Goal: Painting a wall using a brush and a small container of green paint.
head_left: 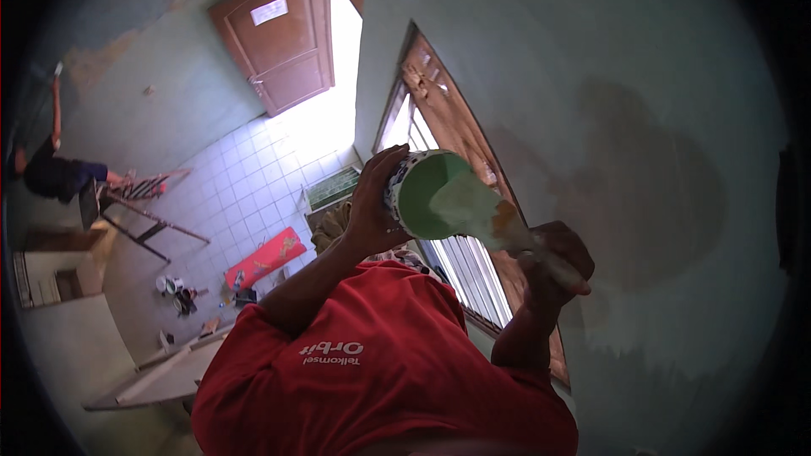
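My left hand [374, 207] is wrapped round a paint cup [425, 194] with a dark pattern on its outside and pale green paint inside. The cup is tilted so its mouth faces me. In my right hand [559, 263] is a paintbrush [486, 213], gripped by its handle, whose end sticks out past the fingers. Pale green paint coats the broad brush head, and an orange-brown patch shows near its base. The brush head overlaps the cup's mouth; whether it touches the rim I cannot tell.
A green wall [659, 312] with damp-looking patches stands close on the right, beside a wooden-framed barred window [473, 270]. At the far left another person [63, 176] is at a stepladder [139, 218]. A brown door [283, 38] stands ajar. A red board [266, 258] and buckets [169, 285] lie on the tiles.
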Demonstrator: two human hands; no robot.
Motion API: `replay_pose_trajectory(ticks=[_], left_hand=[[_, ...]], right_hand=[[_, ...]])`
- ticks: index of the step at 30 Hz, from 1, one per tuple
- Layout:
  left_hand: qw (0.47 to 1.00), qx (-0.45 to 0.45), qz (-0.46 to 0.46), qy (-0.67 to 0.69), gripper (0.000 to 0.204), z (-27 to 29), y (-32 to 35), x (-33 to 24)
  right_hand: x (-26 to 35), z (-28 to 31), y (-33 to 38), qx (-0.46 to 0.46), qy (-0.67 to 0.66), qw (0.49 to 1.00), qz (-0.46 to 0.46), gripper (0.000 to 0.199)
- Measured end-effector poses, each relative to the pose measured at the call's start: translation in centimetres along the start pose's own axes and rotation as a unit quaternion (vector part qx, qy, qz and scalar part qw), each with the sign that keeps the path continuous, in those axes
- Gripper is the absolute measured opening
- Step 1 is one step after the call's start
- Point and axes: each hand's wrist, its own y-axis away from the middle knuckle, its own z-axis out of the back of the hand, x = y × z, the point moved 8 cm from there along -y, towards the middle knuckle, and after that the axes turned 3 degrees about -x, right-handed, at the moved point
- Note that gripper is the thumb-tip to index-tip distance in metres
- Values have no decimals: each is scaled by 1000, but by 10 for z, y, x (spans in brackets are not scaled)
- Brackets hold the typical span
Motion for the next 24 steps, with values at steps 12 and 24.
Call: replay_pose_trajectory(ticks=[12, 24], left_hand=[[988, -58, -70, -126, 97, 18, -8, -12], [976, -87, -106, -167, 91, 7, -12, -18]], right_hand=[[-24, -78, -14, 224, 122, 966, 33, 32], [-39, -79, -31, 279, 115, 953, 28, 30]])
